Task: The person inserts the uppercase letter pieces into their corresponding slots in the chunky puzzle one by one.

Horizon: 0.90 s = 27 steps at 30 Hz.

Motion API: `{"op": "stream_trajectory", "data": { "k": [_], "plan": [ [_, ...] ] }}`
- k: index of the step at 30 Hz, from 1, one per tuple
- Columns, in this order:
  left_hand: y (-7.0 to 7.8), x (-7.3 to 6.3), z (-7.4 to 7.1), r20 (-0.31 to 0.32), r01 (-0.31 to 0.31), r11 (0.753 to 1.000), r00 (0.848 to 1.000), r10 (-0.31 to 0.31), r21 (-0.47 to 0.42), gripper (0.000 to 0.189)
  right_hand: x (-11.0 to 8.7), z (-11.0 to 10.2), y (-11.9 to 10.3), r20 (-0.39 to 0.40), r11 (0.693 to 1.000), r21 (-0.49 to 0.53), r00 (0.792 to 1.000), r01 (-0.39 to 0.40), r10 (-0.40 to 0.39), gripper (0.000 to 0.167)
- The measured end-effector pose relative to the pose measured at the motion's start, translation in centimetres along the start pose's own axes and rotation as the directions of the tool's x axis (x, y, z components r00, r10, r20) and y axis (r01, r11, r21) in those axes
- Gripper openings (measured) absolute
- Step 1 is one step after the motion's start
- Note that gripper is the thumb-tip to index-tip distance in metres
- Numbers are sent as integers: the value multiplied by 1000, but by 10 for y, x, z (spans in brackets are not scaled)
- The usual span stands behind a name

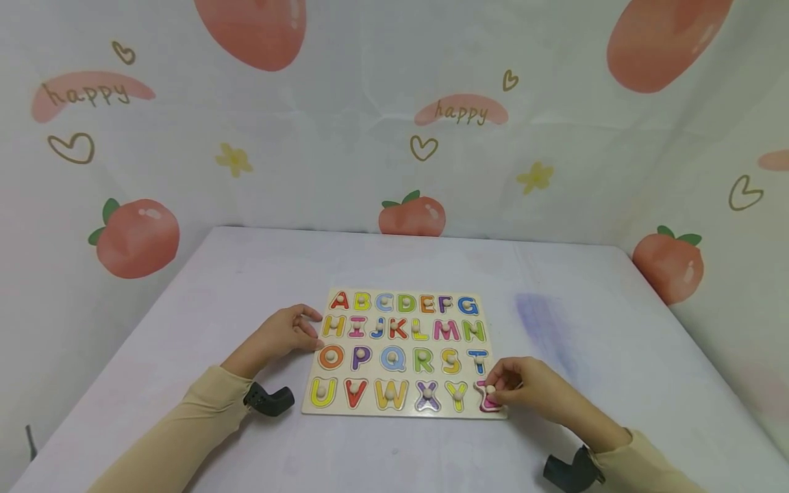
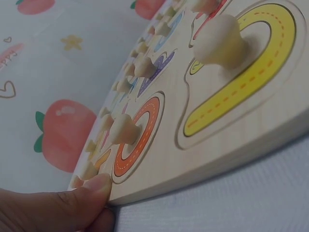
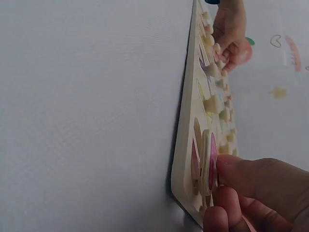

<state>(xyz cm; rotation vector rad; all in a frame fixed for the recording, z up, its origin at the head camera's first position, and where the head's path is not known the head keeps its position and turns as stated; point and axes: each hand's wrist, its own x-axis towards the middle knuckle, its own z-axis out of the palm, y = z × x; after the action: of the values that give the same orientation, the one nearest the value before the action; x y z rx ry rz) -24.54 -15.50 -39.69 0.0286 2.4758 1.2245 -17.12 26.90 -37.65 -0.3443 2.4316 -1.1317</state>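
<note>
A wooden alphabet puzzle board (image 1: 403, 413) lies flat, its colored letters bearing round knobs. By its wooden knob, my right hand (image 1: 530, 387) pinches the pink letter Z piece (image 1: 488, 404) between thumb and fingers. In the right wrist view, this piece (image 3: 208, 162) stands slightly lifted and tilted over its pink recess (image 3: 195, 162) at the board's corner. My left hand (image 1: 285, 334) touches the board's left edge near H and O, fingers loosely bent. Its thumb (image 2: 98, 184) rests on that edge beside the orange O (image 2: 140, 137) in the left wrist view.
The board sits on a white cloth-covered table (image 1: 394, 263). A blue-purple smudge (image 1: 542, 329) marks the cloth to its right. Behind stands a white fabric backdrop (image 1: 345, 157) printed with peaches and hearts. Black wrist devices (image 1: 268, 399) are on both forearms.
</note>
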Motion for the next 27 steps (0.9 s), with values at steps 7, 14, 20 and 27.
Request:
{"op": "stream_trajectory", "data": {
  "k": [7, 14, 20, 27],
  "plan": [
    [-2, 1, 1, -5, 7, 1000, 1000, -7, 0, 53, 0, 5, -1, -10, 1000, 5, 1000, -10, 10, 19],
    [-1, 1, 1, -10, 14, 1000, 1000, -14, 4, 53, -2, 7, -3, -29, 1000, -16, 999, -17, 16, 19],
    [0, 1, 1, -12, 17, 1000, 1000, -17, -1, 52, -2, 8, -5, -39, 999, -17, 999, -31, 30, 20],
    [1, -1, 1, -11, 15, 1000, 1000, -15, 9, 53, -3, 11, -6, -63, 997, -30, 996, -67, 65, 19]
  ]
}}
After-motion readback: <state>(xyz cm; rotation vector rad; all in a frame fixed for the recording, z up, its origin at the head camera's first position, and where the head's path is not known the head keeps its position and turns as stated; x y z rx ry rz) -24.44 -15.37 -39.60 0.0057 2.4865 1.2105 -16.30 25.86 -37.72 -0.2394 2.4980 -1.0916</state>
